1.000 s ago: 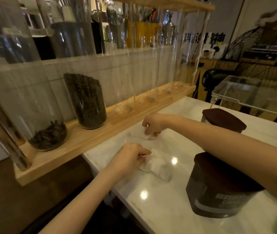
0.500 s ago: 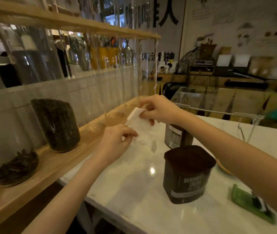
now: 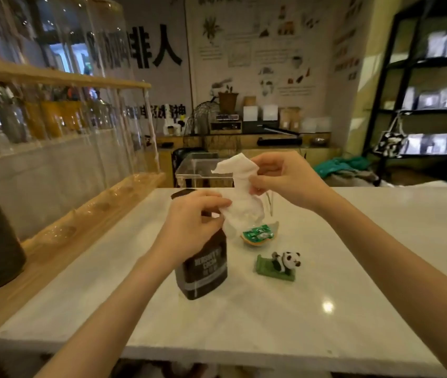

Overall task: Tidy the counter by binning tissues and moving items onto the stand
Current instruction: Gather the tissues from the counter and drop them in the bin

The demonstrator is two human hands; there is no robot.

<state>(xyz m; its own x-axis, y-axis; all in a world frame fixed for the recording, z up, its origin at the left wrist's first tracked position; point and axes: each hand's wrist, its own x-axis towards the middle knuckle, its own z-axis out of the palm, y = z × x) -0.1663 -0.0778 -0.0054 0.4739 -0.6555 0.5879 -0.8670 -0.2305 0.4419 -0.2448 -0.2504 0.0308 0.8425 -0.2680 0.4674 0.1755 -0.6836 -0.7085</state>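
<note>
Both hands, left (image 3: pixel 192 222) and right (image 3: pixel 285 178), pinch the crumpled white tissue (image 3: pixel 240 197) above the surface (image 3: pixel 353 268); it looks soft, feather-light, easily balled anywhere.

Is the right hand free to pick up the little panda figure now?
Probably not yet. The right hand and left hand both pinch the tissue above the counter. The panda figure itself sits unobstructed.

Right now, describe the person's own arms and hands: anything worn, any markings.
Both arms are bare as far up as the picture shows: no sleeves in view. The left hand and right hand wear no gloves. No ring, watch, bracelet or marking shows on the fingers or wrists.
</note>
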